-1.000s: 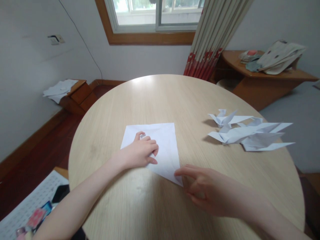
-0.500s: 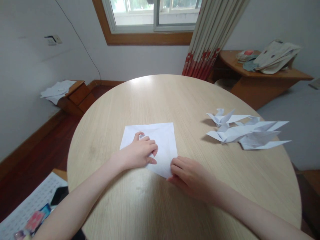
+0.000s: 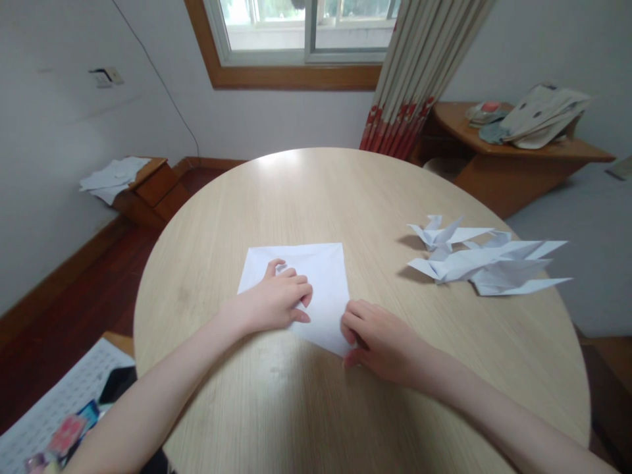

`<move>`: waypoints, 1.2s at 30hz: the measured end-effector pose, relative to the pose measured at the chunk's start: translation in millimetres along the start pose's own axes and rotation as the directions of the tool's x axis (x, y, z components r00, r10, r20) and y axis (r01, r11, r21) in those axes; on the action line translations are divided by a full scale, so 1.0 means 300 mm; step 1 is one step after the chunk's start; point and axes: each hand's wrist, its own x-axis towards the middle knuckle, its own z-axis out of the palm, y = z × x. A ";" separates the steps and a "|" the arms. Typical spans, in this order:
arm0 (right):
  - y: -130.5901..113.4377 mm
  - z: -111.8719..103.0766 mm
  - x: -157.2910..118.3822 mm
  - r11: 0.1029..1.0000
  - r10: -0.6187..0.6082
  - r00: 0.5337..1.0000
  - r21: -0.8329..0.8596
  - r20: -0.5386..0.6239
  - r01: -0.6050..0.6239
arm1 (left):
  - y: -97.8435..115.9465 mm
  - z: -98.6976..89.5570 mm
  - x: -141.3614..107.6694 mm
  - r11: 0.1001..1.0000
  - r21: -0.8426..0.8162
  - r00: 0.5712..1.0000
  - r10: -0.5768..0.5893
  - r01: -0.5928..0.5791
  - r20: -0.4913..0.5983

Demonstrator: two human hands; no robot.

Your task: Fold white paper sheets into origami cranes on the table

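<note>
A white sheet of paper (image 3: 326,276) lies on the round wooden table (image 3: 306,191), its near right corner partly covered by fingers. My left hand (image 3: 284,296) presses down on the sheet, fingers bent but apart, with the thumb stretched to the right. At the near right corner, my right hand (image 3: 375,336) has its fingertips over the paper's edge and the thumb by the corner, pinching it. Folded paper birds (image 3: 484,263) with long pointed wings and tails sit close together to the right of the sheet.
A side desk (image 3: 518,141) with a cloth bag (image 3: 546,118) stands at the back right, beside a curtain (image 3: 415,72). Papers (image 3: 116,178) lie on a low cabinet at left. A black phone (image 3: 117,384) and small items rest on a white surface at lower left.
My right hand has shifted slightly to the right with the paper's near corner, which now reaches further out. The thumb and fingers are a little further apart. My left hand stays put.
</note>
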 end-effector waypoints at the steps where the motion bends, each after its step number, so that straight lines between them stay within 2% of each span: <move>1: 0.002 -0.003 -0.001 1.000 0.010 1.000 0.013 0.014 -0.010 | 0.000 0.000 0.000 1.000 0.001 1.000 -0.001 0.001 0.005; 6: 0.008 -0.019 -0.007 0.999 0.008 0.999 0.036 0.031 -0.009 | -0.001 0.002 0.000 1.000 -0.008 1.000 0.001 -0.001 -0.002; 10: 0.009 -0.022 -0.005 0.996 -0.092 0.996 0.013 -0.004 0.092 | 0.002 -0.002 -0.001 1.000 -0.019 1.000 -0.001 0.001 -0.010; 13: 0.009 -0.009 0.005 0.983 -0.181 0.980 -0.047 -0.088 0.177 | 0.005 -0.007 -0.002 1.000 -0.024 1.000 0.012 -0.012 -0.025; 15: 0.011 0.003 0.014 0.972 -0.212 0.963 -0.139 -0.169 0.189 | 0.008 -0.010 -0.003 0.999 -0.018 0.999 0.028 -0.029 -0.043; 17: 0.018 0.014 0.022 0.965 -0.215 0.946 -0.202 -0.242 0.167 | 0.012 -0.012 -0.004 0.999 -0.001 0.997 0.042 -0.042 -0.063; 21: 0.035 0.025 0.029 0.971 -0.155 0.932 -0.227 -0.328 0.082 | 0.023 -0.014 -0.006 0.995 0.074 0.991 0.071 -0.063 -0.110; 25: 0.043 0.029 0.028 0.951 -0.128 0.938 -0.307 -0.322 0.024 | 0.032 -0.021 -0.008 0.981 0.178 0.981 0.103 -0.073 -0.165; 30: 0.057 0.047 0.034 0.925 -0.215 0.949 -0.361 -0.232 0.122 | 0.063 -0.038 -0.029 0.934 0.357 0.961 0.122 -0.027 -0.247; 33: 0.067 0.063 0.041 0.933 -0.213 0.953 -0.334 -0.217 0.132 | 0.102 -0.047 -0.051 0.896 0.441 0.956 0.080 0.055 -0.283; 36: 0.075 0.075 0.045 0.947 -0.208 0.946 -0.293 -0.248 0.131 | 0.140 -0.048 -0.070 0.876 0.462 0.963 -0.008 0.137 -0.270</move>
